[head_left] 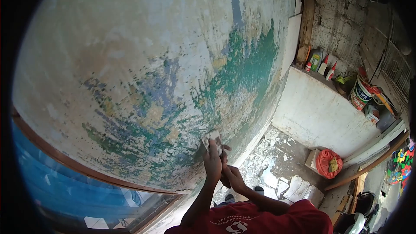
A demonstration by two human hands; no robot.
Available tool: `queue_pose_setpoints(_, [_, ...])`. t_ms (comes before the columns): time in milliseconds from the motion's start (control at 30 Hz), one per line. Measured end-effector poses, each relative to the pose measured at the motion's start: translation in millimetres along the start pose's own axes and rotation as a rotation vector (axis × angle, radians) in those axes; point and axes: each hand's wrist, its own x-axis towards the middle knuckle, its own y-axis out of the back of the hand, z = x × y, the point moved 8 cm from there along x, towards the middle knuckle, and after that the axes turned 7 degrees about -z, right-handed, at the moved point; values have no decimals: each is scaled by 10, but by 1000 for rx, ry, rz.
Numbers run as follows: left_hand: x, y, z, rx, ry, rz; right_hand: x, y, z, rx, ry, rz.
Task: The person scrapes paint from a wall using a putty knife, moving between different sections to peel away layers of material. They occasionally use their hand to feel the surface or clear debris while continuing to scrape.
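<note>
My left hand [212, 161] is closed around a paint scraper [211, 138] near its blade, one finger lying along the metal. Just below it, my right hand [234, 178] is wrapped round the lower end of the handle. The blade is up against the wall [130, 26], or very near it; the exact contact cannot be made out. Around the blade the wall is patchy, with green and blue-violet paint, yellowish spots and pale bare areas.
Paint flakes and broken pieces litter the floor [277, 160]. A red plastic bag [329, 164] lies by the low white wall [323, 104]. Bottles [323, 63] and a paint bucket [360, 93] stand on its ledge. A wood-framed window [78, 164] borders the wall at lower left.
</note>
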Motion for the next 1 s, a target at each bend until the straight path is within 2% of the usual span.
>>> queue_pose_setpoints(33, [51,-69,89,33,-31,5,60,24,-100,-20,24,6])
queue_pose_setpoints(133, [137,-151,-40,47,68,-6,86,163,-34,65,-10,10])
queue_pose_setpoints(167, [160,-38,-345,84,198,-15,30,214,61,113,-53,17])
queue_pose_setpoints(300, [84,-85,-540,13,123,245,-138,470,290,85,-272,61])
queue_pose_setpoints(433, [267,-275,-411,-18,148,110,70,573,-34,16,-188,31])
queue_pose_setpoints(533, [341,-343,-398,-24,117,143,171,714,-117,-158,-117,9])
queue_pose_setpoints(633, [256,-253,-509,-12,78,202,99,721,-41,-181,-214,-73])
queue_pose_setpoints(733, [307,-283,-281,42,56,197,191,612,-213,-228,-119,-42])
queue_pose_setpoints(867, [396,-374,-41,77,84,107,306,468,-326,-128,-7,-15])
queue_pose_setpoints(1000, [246,-169,-560,64,197,137,54,605,157,-190,-118,92])
